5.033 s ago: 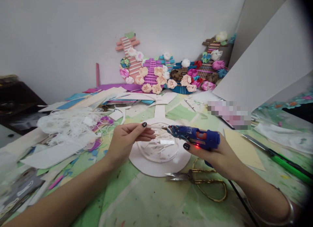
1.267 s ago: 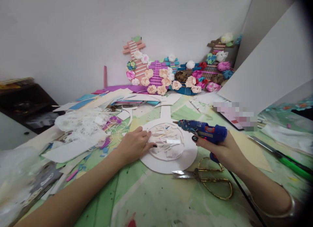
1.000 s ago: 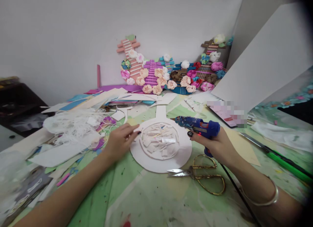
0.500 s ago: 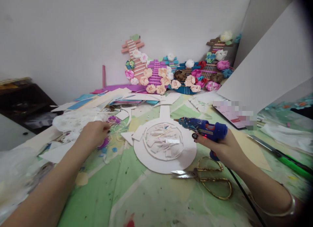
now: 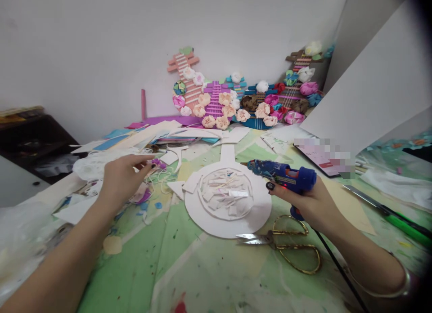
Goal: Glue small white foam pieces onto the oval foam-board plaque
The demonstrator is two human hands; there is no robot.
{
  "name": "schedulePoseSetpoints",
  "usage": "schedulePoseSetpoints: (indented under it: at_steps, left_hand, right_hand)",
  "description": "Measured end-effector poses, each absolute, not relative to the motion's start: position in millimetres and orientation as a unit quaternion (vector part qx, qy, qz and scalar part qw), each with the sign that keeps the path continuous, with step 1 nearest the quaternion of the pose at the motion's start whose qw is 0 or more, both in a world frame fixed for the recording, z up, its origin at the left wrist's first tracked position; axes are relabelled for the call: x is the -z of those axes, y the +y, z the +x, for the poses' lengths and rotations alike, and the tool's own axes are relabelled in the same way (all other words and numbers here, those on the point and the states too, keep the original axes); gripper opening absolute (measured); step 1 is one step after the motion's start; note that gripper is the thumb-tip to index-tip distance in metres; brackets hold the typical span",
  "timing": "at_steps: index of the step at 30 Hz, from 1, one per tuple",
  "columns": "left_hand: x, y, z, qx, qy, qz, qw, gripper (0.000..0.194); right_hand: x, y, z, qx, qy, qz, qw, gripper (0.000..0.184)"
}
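My right hand (image 5: 308, 200) is wrapped round the grip of a blue hot glue gun (image 5: 283, 174), whose nozzle points left over a white round cardboard shape (image 5: 261, 214) with a neck at the top. A smaller raised ring (image 5: 202, 203) on that shape encloses many white paper scraps (image 5: 232, 194). My left hand (image 5: 126, 176) is at the clutter on the left, its thumb and finger closed at a small purple scrap (image 5: 158, 163). White string (image 5: 162, 181) lies loosely beside those fingertips. Gold-handled scissors (image 5: 275, 241) rest partly spread just below the round shape.
Paper-flower guitars (image 5: 216, 101) lean against the back wall. Coloured sheets (image 5: 145, 135) are piled at the back left, and a white lacy heap (image 5: 97, 164) is nearer. A phone-like screen (image 5: 319, 158) and a green-handled cutter (image 5: 401, 225) lie right. The glue gun's cord (image 5: 337, 268) trails toward me.
My left hand has lifted slightly and its fingers have stretched from the lower string and scraps toward the purple scrap. My right hand and the glue gun have barely moved.
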State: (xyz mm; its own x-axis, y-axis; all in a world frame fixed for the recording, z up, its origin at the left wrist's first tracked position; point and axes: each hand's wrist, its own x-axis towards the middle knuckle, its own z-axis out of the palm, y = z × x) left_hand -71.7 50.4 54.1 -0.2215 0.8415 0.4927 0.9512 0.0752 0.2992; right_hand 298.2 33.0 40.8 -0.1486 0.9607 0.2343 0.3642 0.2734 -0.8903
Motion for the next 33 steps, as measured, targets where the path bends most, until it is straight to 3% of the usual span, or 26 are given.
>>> schedulePoseSetpoints:
  at_steps: [2, 6, 10, 14, 19, 23, 27, 33]
  left_hand:
    - [-59.9, 44.0, -59.0, 0.404, -0.694, -0.594, 0.043, 0.026]
    - [-59.3, 39.3, -30.9, 0.529, -0.651, -0.513, -0.181, 0.025]
    - [-42.2, 39.7, -0.5, 0.55, -0.55, -0.473, -0.413, 0.033]
    - [-29.8, 32.5, 29.2, 0.528, -0.493, -0.436, -0.537, 0.027]
    - [-27.9, 22.3, 48.0, 0.514, -0.482, -0.404, -0.583, 0.023]
    - [-25.8, 19.7, 49.4, 0.501, -0.481, -0.42, -0.584, 0.03]
    - [-27.3, 17.7, 51.0, 0.484, -0.488, -0.463, -0.559, 0.033]
    - [-37.0, 13.1, 57.0, 0.491, -0.518, -0.496, -0.495, 0.023]
  right_hand:
    - [-41.3, 33.6, 298.2, -0.349, -0.676, -0.487, 0.429, 0.041]
    - [-43.2, 33.5, 297.6, -0.353, -0.683, -0.472, 0.431, 0.035]
    - [-43.2, 30.1, 295.9, -0.38, -0.675, -0.463, 0.43, 0.034]
    - [-42.9, 24.4, 292.1, -0.422, -0.682, -0.429, 0.416, 0.023]
    - [-42.6, 18.9, 287.3, -0.469, -0.695, -0.395, 0.377, 0.012]
    - [-36.7, 18.1, 288.1, -0.473, -0.694, -0.397, 0.37, 0.014]
    - [-28.5, 18.3, 289.5, -0.453, -0.696, -0.41, 0.378, 0.017]
    - [-25.0, 18.8, 287.9, -0.433, -0.709, -0.412, 0.374, 0.015]
